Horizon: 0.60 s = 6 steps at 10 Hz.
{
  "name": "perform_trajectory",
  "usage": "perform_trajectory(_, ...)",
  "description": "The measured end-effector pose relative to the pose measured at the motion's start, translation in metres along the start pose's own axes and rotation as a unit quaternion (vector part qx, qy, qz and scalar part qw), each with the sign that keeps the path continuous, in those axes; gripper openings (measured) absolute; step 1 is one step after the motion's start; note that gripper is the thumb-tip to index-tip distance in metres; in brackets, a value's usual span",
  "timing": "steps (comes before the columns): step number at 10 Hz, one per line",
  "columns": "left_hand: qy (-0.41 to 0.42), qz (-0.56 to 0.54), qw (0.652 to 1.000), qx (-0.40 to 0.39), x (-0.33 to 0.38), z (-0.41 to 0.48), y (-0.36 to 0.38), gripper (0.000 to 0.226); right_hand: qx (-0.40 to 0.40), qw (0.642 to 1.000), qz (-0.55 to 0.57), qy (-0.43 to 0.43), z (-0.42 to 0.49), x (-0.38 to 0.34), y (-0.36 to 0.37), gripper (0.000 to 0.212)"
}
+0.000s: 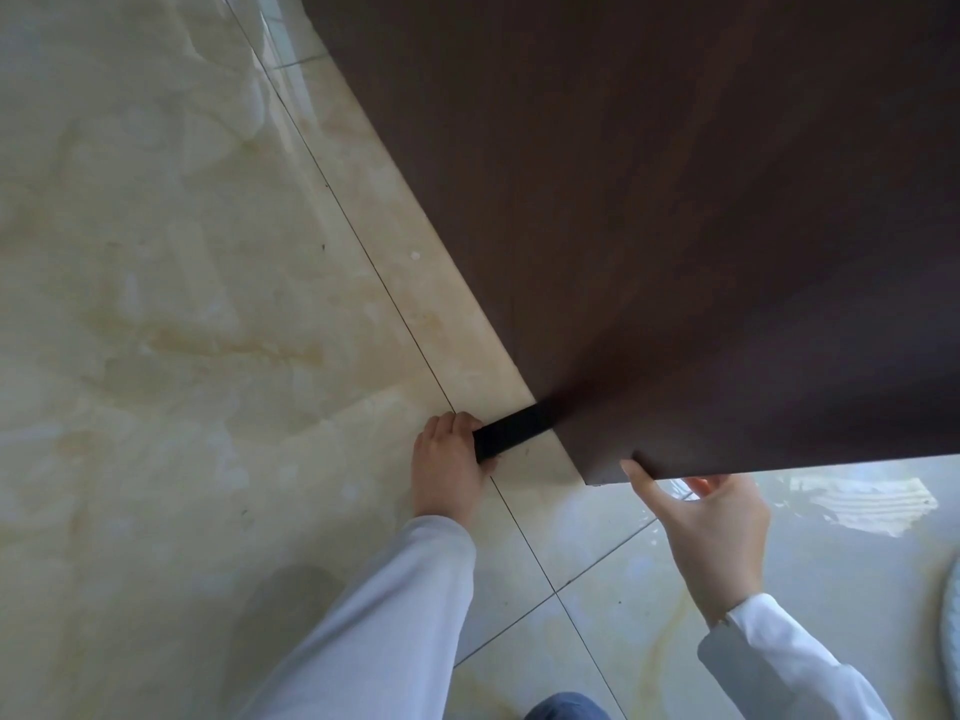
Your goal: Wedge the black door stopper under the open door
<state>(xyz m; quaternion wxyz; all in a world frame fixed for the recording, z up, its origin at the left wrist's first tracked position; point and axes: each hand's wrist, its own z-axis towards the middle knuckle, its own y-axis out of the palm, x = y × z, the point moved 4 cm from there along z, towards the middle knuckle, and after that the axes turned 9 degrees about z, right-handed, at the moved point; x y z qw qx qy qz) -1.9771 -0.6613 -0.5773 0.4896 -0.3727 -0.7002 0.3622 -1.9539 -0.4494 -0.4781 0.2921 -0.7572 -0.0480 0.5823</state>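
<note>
The dark brown wooden door (pixel 675 226) fills the upper right, its bottom edge running diagonally just above the floor. The black door stopper (pixel 511 433) lies on the tiles with its thin end under the door's bottom edge near the door's free corner. My left hand (pixel 449 467) is closed around the stopper's thick outer end. My right hand (pixel 706 532) grips the door's free side edge near the bottom corner, thumb on the near face and fingers behind it.
Glossy beige marble-look floor tiles (pixel 182 330) with dark grout lines spread to the left and below. A light-coloured shoe (pixel 953 631) shows at the right edge. A blue-clad knee (pixel 566 708) is at the bottom.
</note>
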Motion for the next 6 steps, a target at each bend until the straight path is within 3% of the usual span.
perform_trajectory(3, -0.014, 0.004, 1.000, -0.013, 0.003, -0.002, 0.000, 0.033, 0.004, 1.000, 0.017, 0.005, -0.005, -0.008, 0.001, 0.038)
perform_trajectory(6, -0.049, -0.048, 0.995, -0.072, 0.008, -0.016, -0.011, 0.064, 0.009, 0.999, 0.049, 0.008, -0.010, -0.009, 0.004, 0.037)
